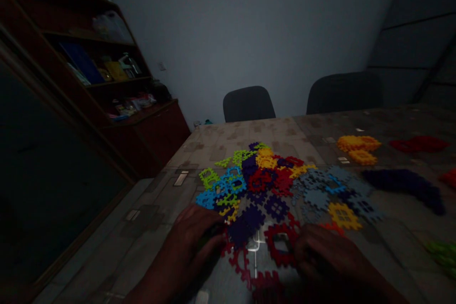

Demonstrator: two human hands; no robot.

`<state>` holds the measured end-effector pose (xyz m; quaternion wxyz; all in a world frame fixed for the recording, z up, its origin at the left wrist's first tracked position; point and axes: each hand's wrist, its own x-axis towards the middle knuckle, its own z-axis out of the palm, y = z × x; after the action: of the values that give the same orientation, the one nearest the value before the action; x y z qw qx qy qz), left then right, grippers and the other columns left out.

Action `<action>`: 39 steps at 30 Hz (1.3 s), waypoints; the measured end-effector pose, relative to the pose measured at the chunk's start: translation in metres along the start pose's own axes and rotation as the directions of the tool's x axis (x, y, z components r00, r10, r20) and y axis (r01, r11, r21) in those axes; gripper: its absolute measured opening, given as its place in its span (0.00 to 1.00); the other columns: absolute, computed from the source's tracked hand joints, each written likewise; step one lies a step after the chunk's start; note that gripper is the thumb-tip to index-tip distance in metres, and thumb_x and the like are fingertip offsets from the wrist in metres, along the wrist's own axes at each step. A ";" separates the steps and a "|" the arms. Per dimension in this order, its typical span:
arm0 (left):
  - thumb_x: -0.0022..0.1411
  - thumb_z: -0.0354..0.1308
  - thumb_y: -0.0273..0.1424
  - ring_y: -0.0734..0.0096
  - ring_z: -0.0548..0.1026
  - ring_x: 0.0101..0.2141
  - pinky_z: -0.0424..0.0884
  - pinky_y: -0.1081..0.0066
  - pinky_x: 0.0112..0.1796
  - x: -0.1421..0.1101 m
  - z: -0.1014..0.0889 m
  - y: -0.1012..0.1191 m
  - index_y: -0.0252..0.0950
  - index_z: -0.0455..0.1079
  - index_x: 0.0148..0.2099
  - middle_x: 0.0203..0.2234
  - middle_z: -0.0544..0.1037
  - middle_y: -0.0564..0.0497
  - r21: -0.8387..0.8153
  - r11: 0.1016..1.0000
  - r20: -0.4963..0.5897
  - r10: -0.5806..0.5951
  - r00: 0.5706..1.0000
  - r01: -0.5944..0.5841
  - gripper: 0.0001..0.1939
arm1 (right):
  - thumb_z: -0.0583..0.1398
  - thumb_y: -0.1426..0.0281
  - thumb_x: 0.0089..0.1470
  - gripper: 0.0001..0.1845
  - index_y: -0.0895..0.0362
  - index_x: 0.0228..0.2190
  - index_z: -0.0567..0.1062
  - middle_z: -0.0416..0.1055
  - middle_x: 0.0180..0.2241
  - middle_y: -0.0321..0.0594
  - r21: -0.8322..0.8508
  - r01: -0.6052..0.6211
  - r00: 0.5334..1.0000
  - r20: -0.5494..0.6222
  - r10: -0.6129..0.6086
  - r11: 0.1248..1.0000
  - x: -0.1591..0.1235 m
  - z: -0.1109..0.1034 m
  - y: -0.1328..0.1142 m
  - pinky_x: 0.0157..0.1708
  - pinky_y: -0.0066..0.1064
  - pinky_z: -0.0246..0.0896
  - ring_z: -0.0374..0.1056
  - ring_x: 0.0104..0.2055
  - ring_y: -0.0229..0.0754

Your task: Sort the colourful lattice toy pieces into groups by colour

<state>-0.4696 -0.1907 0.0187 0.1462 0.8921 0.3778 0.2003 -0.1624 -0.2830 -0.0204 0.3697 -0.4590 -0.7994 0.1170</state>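
Observation:
My left hand (190, 246) is over the near left side of a heap of interlocking plastic pieces. Its fingers and thumb curl toward each other around the edge of a red toothed piece (225, 243); the hand partly hides it. On the other side, my right hand (326, 251) is closed at the right edge of a red square frame piece (270, 242) with an open middle. Purple pieces (245, 225) lie between the hands. In front of them are a curved red piece (239, 261) and a dark red toothed piece (266, 285).
Blue pieces (206, 198), green pieces (208, 178) and grey pieces (316, 198) spread across the patterned table (142, 228). Separate piles of yellow (358, 143), red (418, 144) and dark purple (402, 183) lie right. Two chairs (248, 104) stand behind; a shelf unit (153, 137) is left.

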 end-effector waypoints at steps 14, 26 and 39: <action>0.64 0.62 0.31 0.52 0.74 0.51 0.71 0.56 0.51 -0.005 0.022 0.004 0.48 0.64 0.65 0.54 0.75 0.45 0.159 0.987 0.087 -0.018 0.996 0.004 0.29 | 0.65 0.60 0.57 0.19 0.50 0.49 0.71 0.77 0.40 0.40 -0.248 0.008 0.999 0.045 0.003 0.969 -0.019 0.004 0.016 0.39 0.37 0.56 0.71 0.39 0.47; 0.57 0.60 0.26 0.53 0.74 0.47 0.69 0.54 0.52 -0.005 0.026 0.000 0.44 0.62 0.66 0.50 0.77 0.46 0.221 0.975 0.053 0.023 0.998 -0.034 0.34 | 0.62 0.64 0.59 0.19 0.51 0.50 0.68 0.76 0.38 0.37 -0.350 0.018 0.999 0.042 -0.004 0.936 -0.025 0.015 0.013 0.42 0.39 0.54 0.71 0.38 0.47; 0.58 0.61 0.31 0.53 0.73 0.48 0.71 0.55 0.50 -0.007 0.011 -0.007 0.40 0.62 0.66 0.49 0.75 0.43 0.199 0.977 0.007 -0.078 0.997 0.075 0.33 | 0.58 0.76 0.49 0.27 0.49 0.52 0.66 0.75 0.29 0.35 -0.677 -0.062 0.997 -0.009 0.076 0.733 -0.034 0.004 -0.004 0.29 0.37 0.58 0.72 0.30 0.47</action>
<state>-0.4736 -0.1923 0.0041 0.0668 0.8884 0.4288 0.1495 -0.1576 -0.3123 -0.0373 0.1653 -0.5902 -0.7731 -0.1635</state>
